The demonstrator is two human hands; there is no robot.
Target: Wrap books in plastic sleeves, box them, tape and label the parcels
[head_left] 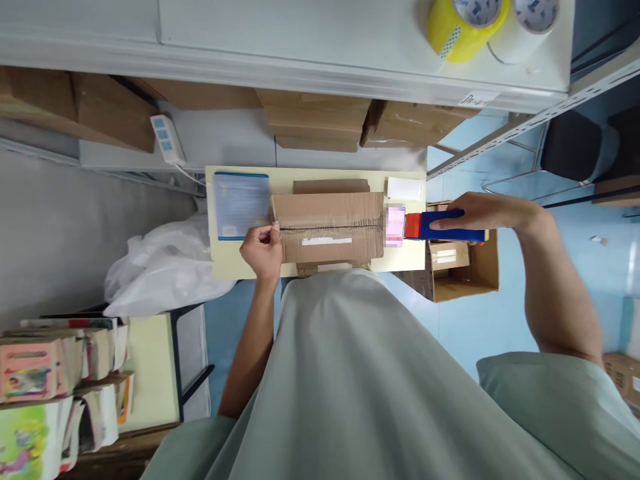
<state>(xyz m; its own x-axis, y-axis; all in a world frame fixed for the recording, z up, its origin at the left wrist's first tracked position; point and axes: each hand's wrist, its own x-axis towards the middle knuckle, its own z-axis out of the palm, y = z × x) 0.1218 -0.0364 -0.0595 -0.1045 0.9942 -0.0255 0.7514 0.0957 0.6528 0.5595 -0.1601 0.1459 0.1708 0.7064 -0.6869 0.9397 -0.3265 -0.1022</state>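
Observation:
A closed brown cardboard box (327, 208) lies on the pale yellow tabletop (240, 263), its long seam running left to right. At the box's left end, my left hand (264, 252) is closed with its thumb and fingers against the edge by the seam; whether a strip of tape is under the fingertips I cannot make out. Off to the right of the box, my right hand (477, 212) grips a blue tape dispenser (435, 227) with a red front end pointing left. Between that red end and the box sits a blurred pink patch (395, 225).
A blue-edged document sleeve (242, 200) and a white slip (404, 189) lie on the table. An open carton (493, 263) stands beyond its right edge. Tape rolls (467, 30) rest on the shelf above. A plastic bag (160, 267) and stacked books (30, 373) are at left.

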